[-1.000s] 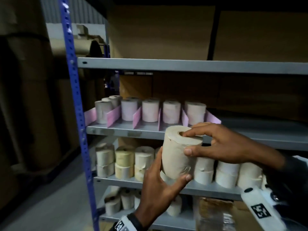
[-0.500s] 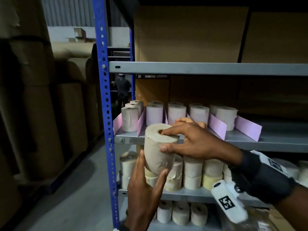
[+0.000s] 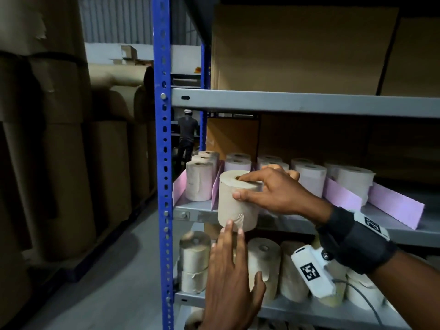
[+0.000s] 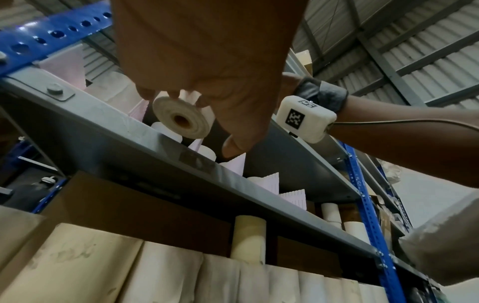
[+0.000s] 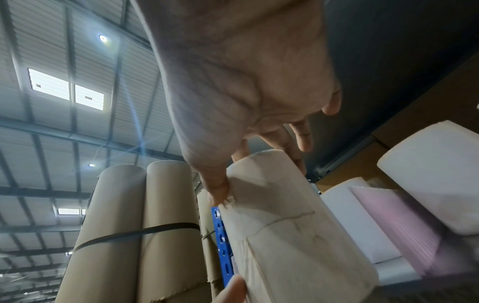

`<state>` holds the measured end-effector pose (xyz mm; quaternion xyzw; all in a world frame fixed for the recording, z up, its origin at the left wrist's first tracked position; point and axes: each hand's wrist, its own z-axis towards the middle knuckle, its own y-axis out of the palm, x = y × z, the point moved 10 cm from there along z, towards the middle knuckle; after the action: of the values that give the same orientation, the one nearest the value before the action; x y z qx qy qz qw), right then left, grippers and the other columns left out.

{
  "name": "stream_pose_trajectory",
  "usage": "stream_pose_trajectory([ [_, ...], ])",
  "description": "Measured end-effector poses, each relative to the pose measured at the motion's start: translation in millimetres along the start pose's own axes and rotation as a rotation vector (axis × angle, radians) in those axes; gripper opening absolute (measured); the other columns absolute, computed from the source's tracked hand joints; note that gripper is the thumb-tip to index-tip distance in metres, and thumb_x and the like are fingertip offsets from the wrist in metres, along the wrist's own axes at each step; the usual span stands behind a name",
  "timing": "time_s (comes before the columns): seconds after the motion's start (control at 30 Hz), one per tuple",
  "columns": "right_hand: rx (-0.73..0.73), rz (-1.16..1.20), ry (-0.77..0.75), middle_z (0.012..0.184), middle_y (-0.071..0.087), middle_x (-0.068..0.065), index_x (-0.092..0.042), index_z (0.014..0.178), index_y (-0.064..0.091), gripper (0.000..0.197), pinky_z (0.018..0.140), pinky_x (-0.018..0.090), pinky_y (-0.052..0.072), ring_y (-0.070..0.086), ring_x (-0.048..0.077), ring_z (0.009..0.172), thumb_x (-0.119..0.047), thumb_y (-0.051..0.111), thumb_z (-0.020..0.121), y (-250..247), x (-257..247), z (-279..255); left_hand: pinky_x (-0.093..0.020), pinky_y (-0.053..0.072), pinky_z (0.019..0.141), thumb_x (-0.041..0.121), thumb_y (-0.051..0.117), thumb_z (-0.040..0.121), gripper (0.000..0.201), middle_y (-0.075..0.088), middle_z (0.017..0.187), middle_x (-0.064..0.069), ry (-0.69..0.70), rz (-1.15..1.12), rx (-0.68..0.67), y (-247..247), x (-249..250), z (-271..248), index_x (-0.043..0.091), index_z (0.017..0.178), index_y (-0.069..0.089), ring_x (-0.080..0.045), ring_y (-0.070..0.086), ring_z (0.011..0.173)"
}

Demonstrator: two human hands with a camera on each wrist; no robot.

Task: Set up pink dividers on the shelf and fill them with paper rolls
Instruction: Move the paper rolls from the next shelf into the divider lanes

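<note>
My right hand (image 3: pixel 264 191) grips a beige paper roll (image 3: pixel 238 203) from its top, thumb on the side and a finger at the core hole, at the front edge of the grey middle shelf (image 3: pixel 381 225). The roll (image 5: pixel 290 229) fills the right wrist view under that hand (image 5: pixel 246 102). My left hand (image 3: pixel 231 270) is open below it, fingertips touching the roll's bottom edge. In the left wrist view the roll's underside (image 4: pixel 181 121) shows past the open left hand (image 4: pixel 207 71). Pink dividers (image 3: pixel 395 208) stand on the shelf with several rolls (image 3: pixel 200 181) between them.
A blue perforated upright (image 3: pixel 163 163) frames the rack's left side. The lower shelf holds stacked beige rolls (image 3: pixel 194 260). Large brown paper reels (image 3: pixel 59 163) line the aisle at left. A person (image 3: pixel 187 136) stands far behind the rack. Cardboard boxes (image 3: pixel 297 48) sit on the top shelf.
The roll has risen from in front of the lower shelf to the middle shelf's edge. My left hand has let go of its side and now only touches its bottom.
</note>
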<state>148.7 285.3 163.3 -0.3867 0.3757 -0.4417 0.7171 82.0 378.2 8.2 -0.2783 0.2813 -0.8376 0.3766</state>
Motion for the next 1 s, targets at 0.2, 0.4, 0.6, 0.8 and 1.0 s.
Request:
stream_pose_trajectory([
  [0.2,-0.028,0.019,0.041,0.135,0.056,-0.011,-0.040,0.130,0.056,0.068,0.097,0.047,0.033,0.042,0.020,0.128,-0.078,0.050,0.075,25,28,39,-0.051,0.053,0.101,0.042,0.080,0.066,0.096,0.033,0.161,-0.020,-0.033,0.036,-0.074,26,-17,30,0.001,0.147,0.049,-0.039,0.045,0.141],
  [0.4,-0.034,-0.203,0.043,0.128,0.058,-0.008,-0.042,0.129,0.055,0.053,0.084,0.041,0.031,0.041,0.023,0.119,-0.069,0.046,0.084,37,44,77,-0.053,0.045,0.108,0.048,0.072,0.074,0.090,0.034,0.161,-0.018,-0.025,0.111,-0.091,49,-31,64,0.003,0.148,0.048,-0.036,0.042,0.145],
  [0.6,-0.039,-0.249,0.058,0.138,0.055,-0.012,-0.041,0.132,0.052,0.056,0.091,0.053,0.026,0.041,0.021,0.131,-0.071,0.045,0.085,43,54,91,-0.049,0.036,0.110,0.042,0.079,0.059,0.095,0.051,0.150,-0.019,-0.025,0.140,-0.060,69,-39,67,0.000,0.141,0.057,-0.038,0.050,0.138],
  [0.8,-0.033,-0.270,0.038,0.135,0.058,-0.010,-0.041,0.131,0.053,0.060,0.090,0.056,0.026,0.045,0.022,0.128,-0.074,0.043,0.083,43,54,92,-0.049,0.032,0.109,0.035,0.081,0.067,0.089,0.049,0.151,-0.019,-0.019,0.115,-0.001,70,-38,65,-0.002,0.143,0.054,-0.038,0.045,0.142],
  [1.0,-0.047,-0.256,0.047,0.133,0.059,-0.010,-0.043,0.130,0.053,0.061,0.094,0.061,0.026,0.046,0.024,0.127,-0.076,0.043,0.080,40,52,89,-0.053,0.040,0.114,0.035,0.072,0.076,0.085,0.041,0.158,-0.017,0.014,0.123,-0.040,69,-37,61,-0.001,0.149,0.046,-0.035,0.038,0.147],
])
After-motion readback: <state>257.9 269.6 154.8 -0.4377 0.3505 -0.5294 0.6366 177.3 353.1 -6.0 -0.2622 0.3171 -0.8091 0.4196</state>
